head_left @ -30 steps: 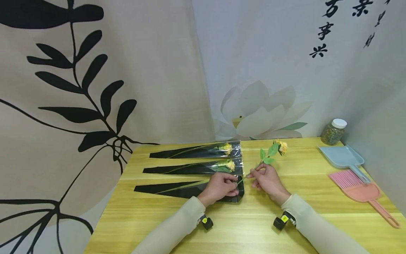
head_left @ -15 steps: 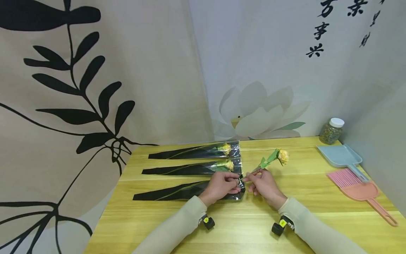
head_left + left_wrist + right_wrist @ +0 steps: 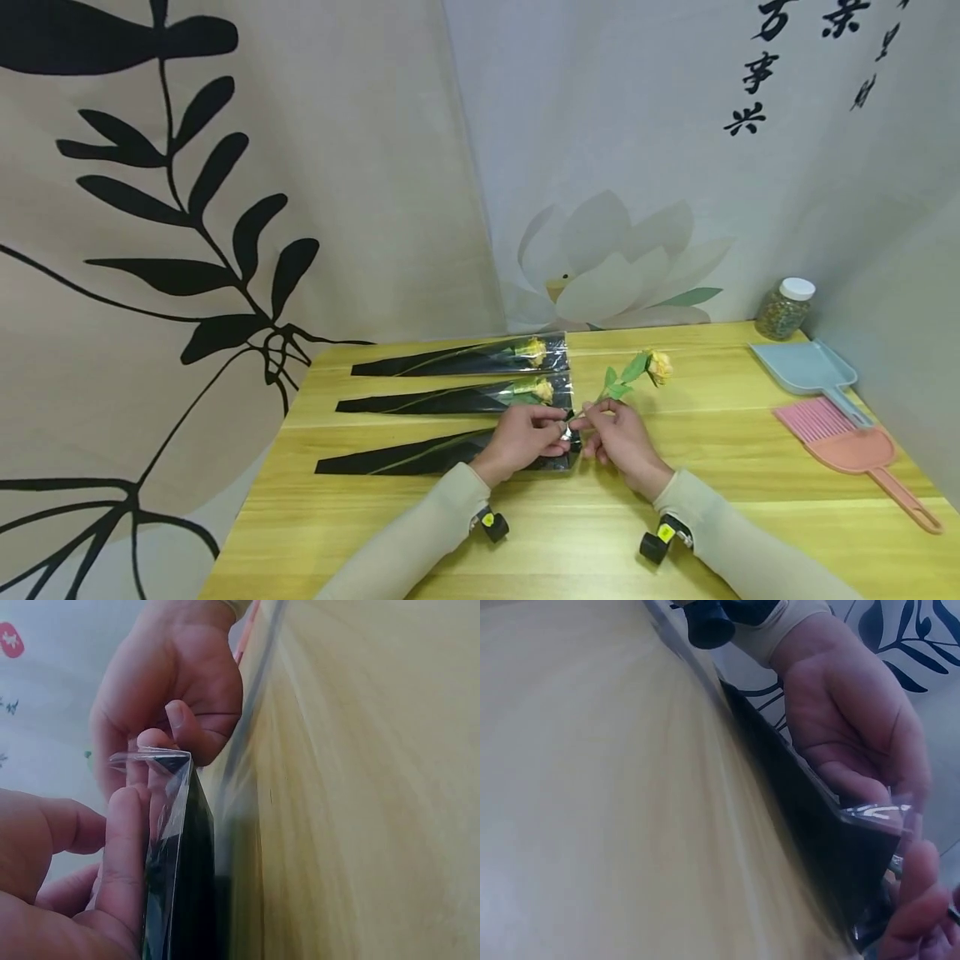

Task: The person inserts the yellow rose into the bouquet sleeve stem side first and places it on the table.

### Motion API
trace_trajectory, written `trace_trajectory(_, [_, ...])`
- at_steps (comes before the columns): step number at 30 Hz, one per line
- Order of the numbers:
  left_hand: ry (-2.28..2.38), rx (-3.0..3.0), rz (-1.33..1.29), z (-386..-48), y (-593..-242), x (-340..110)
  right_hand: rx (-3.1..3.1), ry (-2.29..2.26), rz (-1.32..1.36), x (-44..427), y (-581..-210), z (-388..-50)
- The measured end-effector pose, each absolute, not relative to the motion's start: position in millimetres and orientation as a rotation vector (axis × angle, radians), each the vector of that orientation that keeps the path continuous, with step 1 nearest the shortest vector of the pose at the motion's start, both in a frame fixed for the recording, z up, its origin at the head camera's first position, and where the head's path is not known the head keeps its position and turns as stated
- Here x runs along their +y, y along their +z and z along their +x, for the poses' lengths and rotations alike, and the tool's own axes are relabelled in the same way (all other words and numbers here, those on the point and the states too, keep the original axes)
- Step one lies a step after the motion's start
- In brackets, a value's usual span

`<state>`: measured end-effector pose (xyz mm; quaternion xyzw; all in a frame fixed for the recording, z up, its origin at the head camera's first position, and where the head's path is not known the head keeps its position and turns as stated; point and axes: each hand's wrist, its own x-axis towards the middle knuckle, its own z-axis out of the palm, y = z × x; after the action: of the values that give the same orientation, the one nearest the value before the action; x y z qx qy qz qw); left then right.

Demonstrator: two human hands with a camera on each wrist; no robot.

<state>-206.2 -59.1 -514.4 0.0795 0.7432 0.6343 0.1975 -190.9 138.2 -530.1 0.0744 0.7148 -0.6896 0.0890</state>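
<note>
My left hand [image 3: 525, 440] holds the wide end of the nearest black flower sleeve [image 3: 405, 454], which has a clear film front. In the left wrist view, its fingers lie against the clear film [image 3: 169, 795], and the sleeve's mouth stands partly open. Just right of that mouth, my right hand [image 3: 624, 443] pinches the stem of a yellow artificial-looking rose [image 3: 658, 367]. Bloom and green leaves [image 3: 624, 377] point up and right, outside the sleeve. A green stem line shows along the sleeve; fingers hide where the rose's stem meets the mouth.
Two similar sleeves, a far one [image 3: 450, 357] and a middle one [image 3: 435, 402], lie behind, each with a yellow rose inside. On the right are a white-lidded jar [image 3: 784, 310], a blue dustpan [image 3: 802, 367] and a pink dustpan [image 3: 853, 450] with a pink ridged piece [image 3: 813, 422].
My right hand has shifted left to the sleeve's mouth, bringing the rose with it; the bloom sits lower and further left. The sleeve's narrow end has swung slightly toward me. My left hand stays nearly in place.
</note>
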Motion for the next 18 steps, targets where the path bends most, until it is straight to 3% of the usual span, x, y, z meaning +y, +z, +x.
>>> trace_trajectory(18, [1.784, 2.070, 0.219, -203.4, -517.6, -62.4, 2.114, -2.233, 0.291, 142.7, -532.0, -192.4])
